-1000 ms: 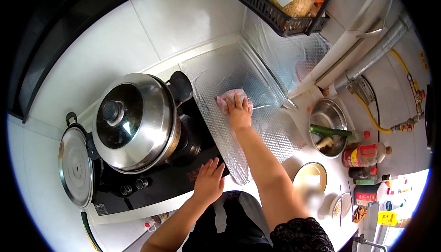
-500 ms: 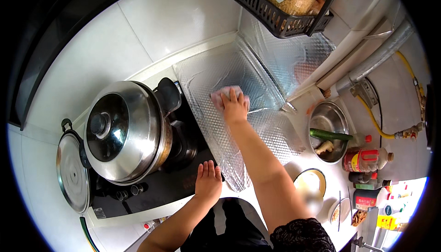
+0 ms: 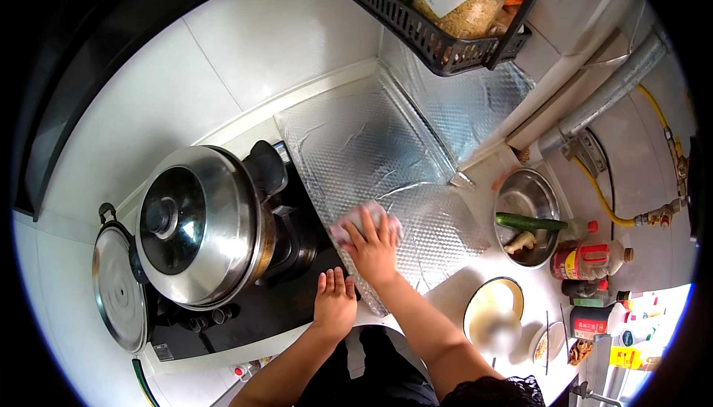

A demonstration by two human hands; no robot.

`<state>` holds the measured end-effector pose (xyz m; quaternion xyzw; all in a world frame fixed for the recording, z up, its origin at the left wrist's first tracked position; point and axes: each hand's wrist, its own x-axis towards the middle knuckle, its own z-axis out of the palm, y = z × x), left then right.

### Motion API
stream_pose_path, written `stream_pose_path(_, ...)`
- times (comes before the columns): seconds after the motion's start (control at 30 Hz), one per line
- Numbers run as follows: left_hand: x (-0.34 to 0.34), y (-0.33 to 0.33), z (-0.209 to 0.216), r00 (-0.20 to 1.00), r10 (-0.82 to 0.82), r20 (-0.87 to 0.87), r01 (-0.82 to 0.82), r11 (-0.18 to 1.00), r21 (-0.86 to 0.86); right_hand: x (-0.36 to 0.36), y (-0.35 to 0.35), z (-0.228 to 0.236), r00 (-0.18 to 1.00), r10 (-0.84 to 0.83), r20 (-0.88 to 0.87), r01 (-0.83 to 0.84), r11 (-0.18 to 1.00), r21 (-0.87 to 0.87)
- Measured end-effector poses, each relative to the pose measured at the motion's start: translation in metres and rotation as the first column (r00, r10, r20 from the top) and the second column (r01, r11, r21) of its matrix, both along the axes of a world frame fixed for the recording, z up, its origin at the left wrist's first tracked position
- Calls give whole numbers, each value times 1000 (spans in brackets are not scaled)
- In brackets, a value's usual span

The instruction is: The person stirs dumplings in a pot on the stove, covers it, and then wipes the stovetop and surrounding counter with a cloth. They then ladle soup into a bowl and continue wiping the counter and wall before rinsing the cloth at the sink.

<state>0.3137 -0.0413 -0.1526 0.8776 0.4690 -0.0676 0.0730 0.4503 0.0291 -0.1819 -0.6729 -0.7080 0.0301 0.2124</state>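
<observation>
White tiled wall (image 3: 245, 43), white counter (image 3: 475, 295), black wire shelf (image 3: 431, 28), bright daylight.

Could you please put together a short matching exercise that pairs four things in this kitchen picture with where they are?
Things:
1. cloth
2. left hand
3. cucumber
4. lidded pot

Places:
A. in the steel bowl
B. flat on the front edge of the black stove
C. under the right hand, on the foil sheet
D. on the stove's burner

Pairs: 1-C, 2-B, 3-A, 4-D
</observation>
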Motion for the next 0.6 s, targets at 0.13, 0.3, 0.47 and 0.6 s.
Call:
stream_pose_path(0.13, 1, -1, -8, 1000, -27, -12, 27, 1000, 11, 13, 110, -28, 989, 123, 78, -126, 992, 30)
stream_pose_path(0.3, 5, 4, 1, 998, -20, -63, 17, 999, -39, 63, 173, -19, 962, -257, 93, 272, 933, -235)
stream_pose_path(0.47, 0, 1, -11, 998, -49, -51, 51, 998, 40, 91, 109, -23, 869, -494, -21, 489, 864, -122)
stream_pose_path(0.6, 0, 3, -11, 998, -42, -54, 44, 998, 33, 52, -2, -16, 903, -427, -34, 428, 903, 40)
